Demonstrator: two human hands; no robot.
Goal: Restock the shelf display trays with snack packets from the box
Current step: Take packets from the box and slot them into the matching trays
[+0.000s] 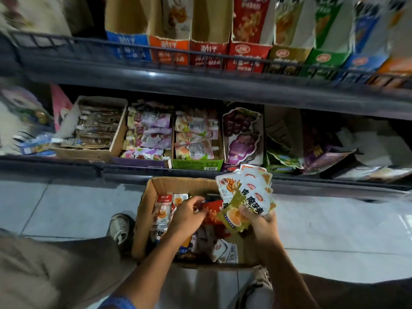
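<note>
An open cardboard box [146, 204] stands on the floor between my feet, full of mixed snack packets. My right hand [262, 226] grips a fanned bunch of white and yellow-green snack packets [252, 190] above the box's right side. My left hand [186, 214] reaches into the box with curled fingers that pinch a red packet [211, 211]. More white and red packets [163, 207] stand at the box's left. Above, the upper shelf holds a row of display trays [209, 54]; some look empty at the front. The lower shelf holds trays of pouches [149, 134].
A wire rail [156, 54] runs along the upper shelf's front edge. The lower shelf's dark edge [111, 169] lies just beyond the box. My shoes [121, 228] stand on pale floor tiles on either side of the box. Loose bags lie at the lower shelf's right.
</note>
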